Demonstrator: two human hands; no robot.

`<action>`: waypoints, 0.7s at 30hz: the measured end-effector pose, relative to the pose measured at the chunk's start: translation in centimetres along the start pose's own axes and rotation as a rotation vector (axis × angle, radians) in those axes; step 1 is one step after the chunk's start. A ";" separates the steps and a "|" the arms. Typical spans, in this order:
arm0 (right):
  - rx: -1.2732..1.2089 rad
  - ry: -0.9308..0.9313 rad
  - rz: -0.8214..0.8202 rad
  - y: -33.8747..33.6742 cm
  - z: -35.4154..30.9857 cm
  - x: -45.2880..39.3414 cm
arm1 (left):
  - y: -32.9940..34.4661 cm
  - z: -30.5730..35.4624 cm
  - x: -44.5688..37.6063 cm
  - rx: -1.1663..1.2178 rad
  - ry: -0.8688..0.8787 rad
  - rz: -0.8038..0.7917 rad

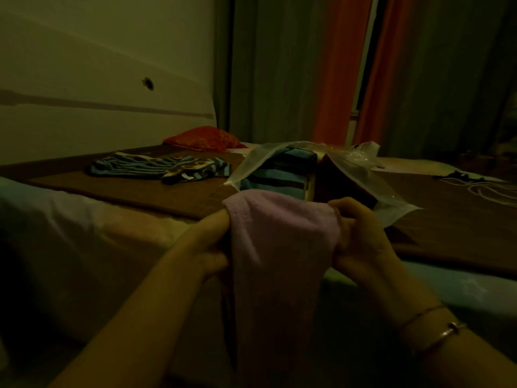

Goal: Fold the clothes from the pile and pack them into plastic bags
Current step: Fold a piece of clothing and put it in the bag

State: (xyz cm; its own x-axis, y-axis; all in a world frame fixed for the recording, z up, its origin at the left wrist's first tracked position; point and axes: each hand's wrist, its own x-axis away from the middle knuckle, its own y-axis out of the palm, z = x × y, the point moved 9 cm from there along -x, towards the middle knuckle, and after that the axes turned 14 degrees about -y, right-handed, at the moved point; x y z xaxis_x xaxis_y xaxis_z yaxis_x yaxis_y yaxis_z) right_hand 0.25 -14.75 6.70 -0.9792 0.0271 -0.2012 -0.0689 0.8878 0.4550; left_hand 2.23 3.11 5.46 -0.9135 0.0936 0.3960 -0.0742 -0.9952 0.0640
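A pale pink fleecy garment hangs in front of me, held up by both hands at its top edge. My left hand grips its left side, partly hidden behind the cloth. My right hand pinches its right side, fingers curled. Just behind lies a clear plastic bag with its mouth toward me, holding folded striped blue and brown clothes. A striped blue and brown garment lies spread on the brown mat at the left.
A red cloth lies at the back of the mat by the white wall. White cords lie at the right. Orange and grey curtains hang behind. Pale bedding fills the near left. The room is dim.
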 end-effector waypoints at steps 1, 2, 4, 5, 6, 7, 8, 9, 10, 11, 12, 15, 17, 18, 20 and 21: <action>-0.017 0.065 0.019 -0.4 0.5 0.2 | -0.3 0.0 -0.1 -0.009 -0.021 0.012; 0.003 0.128 0.053 -0.9 1.0 0.4 | -0.4 -0.2 -0.5 -0.022 -0.044 -0.008; 0.155 0.214 0.089 -1.7 1.6 0.9 | -1.0 -0.4 -1.3 -0.093 -0.070 0.013; 0.220 0.223 0.078 -1.8 1.7 0.8 | -1.6 -0.3 -1.8 -0.109 -0.072 0.054; 0.245 0.212 0.067 -1.8 1.7 0.7 | -2.0 -0.2 -1.8 -0.123 -0.068 0.074; 0.242 0.184 0.070 -2.0 1.6 0.3 | -2.3 -0.3 -1.8 -0.128 -0.078 0.095; 0.240 0.130 0.097 -2.4 1.2 -0.2 | -2.7 -0.4 -1.8 -0.116 -0.084 0.114; 0.268 0.048 0.148 -3.1 0.3 -0.7 | -3.1 -0.4 -1.5 -0.075 -0.091 0.129; 0.328 -0.054 0.224 -4.1 -1.0 -1.1 | -3.6 -0.2 -1.4 -0.030 -0.090 0.137; 0.385 -0.160 0.297 -5.2 -2.4 -1.2 | -4.4 0.1 -1.4 0.012 -0.082 0.144; 0.414 -0.251 0.355 -6.0 -3.8 -1.2 | -5.3 0.4 -1.5 0.037 -0.067 0.166; 0.415 -0.390 0.426 -7.5 -6.4 -0.6 | -7.8 1.5 -1.4 0.119 0.026 0.280; 0.444 -0.415 0.407 -7.5 -7.0 -0.2 | -9.2 2.2 -0.6 0.128 0.136 0.385; 0.478 -0.428 0.393 -7.4 -7.1 -0.1 | -9.7 2.4 -0.4 0.114 0.179 0.423; 0.525 -0.476 0.376 -7.1 -7.5 0.2 | -10.5 2.6 0.0 0.125 0.244 0.462; 0.528 -0.508 0.367 -7.0 -7.7 0.3 | -10.8 2.6 0.1 0.133 0.262 0.470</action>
State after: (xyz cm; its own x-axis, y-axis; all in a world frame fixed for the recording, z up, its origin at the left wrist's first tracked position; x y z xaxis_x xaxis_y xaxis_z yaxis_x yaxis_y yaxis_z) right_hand -0.99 -24.49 10.09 -0.7070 0.4501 -0.5455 0.4621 0.8779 0.1253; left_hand 4.01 13.90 7.19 -0.9064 -0.3869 0.1696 0.4010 -0.9142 0.0578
